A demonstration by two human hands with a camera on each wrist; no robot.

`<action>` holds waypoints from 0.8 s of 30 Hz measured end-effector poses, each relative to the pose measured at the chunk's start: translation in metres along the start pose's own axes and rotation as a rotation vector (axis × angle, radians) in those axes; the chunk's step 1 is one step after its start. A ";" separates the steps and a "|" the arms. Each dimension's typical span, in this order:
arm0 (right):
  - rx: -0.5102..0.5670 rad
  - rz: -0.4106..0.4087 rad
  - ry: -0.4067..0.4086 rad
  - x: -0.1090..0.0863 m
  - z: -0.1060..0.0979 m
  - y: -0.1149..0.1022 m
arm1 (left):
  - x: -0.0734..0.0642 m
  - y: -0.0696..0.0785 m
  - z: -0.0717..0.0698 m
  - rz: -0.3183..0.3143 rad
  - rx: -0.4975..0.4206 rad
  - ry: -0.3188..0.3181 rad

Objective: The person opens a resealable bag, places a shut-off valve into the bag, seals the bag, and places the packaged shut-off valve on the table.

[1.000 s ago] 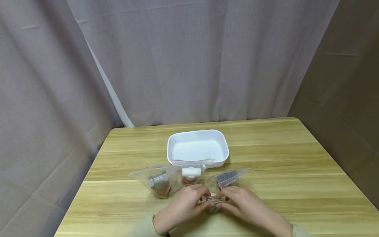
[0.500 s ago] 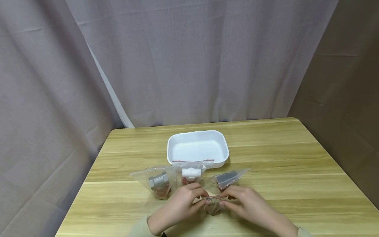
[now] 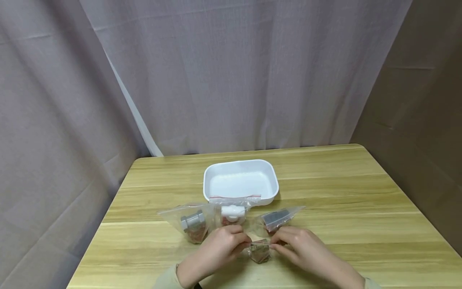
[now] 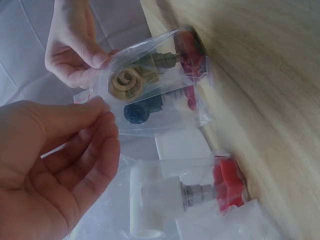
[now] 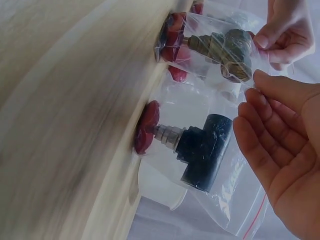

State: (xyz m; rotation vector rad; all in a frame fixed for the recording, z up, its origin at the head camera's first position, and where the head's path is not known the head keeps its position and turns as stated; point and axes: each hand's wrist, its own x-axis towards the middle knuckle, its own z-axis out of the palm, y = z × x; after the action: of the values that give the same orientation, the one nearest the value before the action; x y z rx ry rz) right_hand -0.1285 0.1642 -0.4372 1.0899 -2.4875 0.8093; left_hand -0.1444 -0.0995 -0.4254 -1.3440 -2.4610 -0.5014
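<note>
A clear zip bag [image 3: 260, 255] stands near the front of the table, its top edge stretched between both hands. Inside it is a brass valve [image 4: 126, 85] with a red handwheel [image 4: 191, 56], wheel end down. My left hand [image 3: 223, 251] pinches the bag's top left corner between thumb and fingers. At the right corner, my right hand [image 3: 304, 251] pinches the top edge the same way. Behind the right hand sits a bagged dark grey valve [image 5: 205, 150]. A bagged white valve [image 4: 155, 200] stands beyond the left hand, and a bagged grey valve [image 3: 193, 221] is left of that.
A white tray [image 3: 241, 163] lies behind the bags, with the white valve's bag overlapping its front rim. The wooden table [image 3: 361, 208] reaches past the bags on both sides. Grey curtains [image 3: 234, 80] hang behind it.
My hands have drawn slightly apart along the bag's top edge. The bag's mouth is now pulled straighter, and more of the brass valve shows between the hands.
</note>
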 end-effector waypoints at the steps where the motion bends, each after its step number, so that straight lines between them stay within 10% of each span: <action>1: -0.007 -0.002 -0.001 0.000 0.000 0.000 | 0.000 0.000 0.000 0.013 0.011 -0.002; 24: -0.119 -0.074 0.017 -0.004 0.001 0.005 | -0.004 0.001 0.001 0.039 0.145 0.023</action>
State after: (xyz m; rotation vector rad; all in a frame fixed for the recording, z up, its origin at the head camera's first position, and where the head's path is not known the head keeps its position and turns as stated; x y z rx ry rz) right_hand -0.1290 0.1688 -0.4418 1.1209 -2.4310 0.6382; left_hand -0.1417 -0.1020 -0.4282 -1.3182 -2.3967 -0.3202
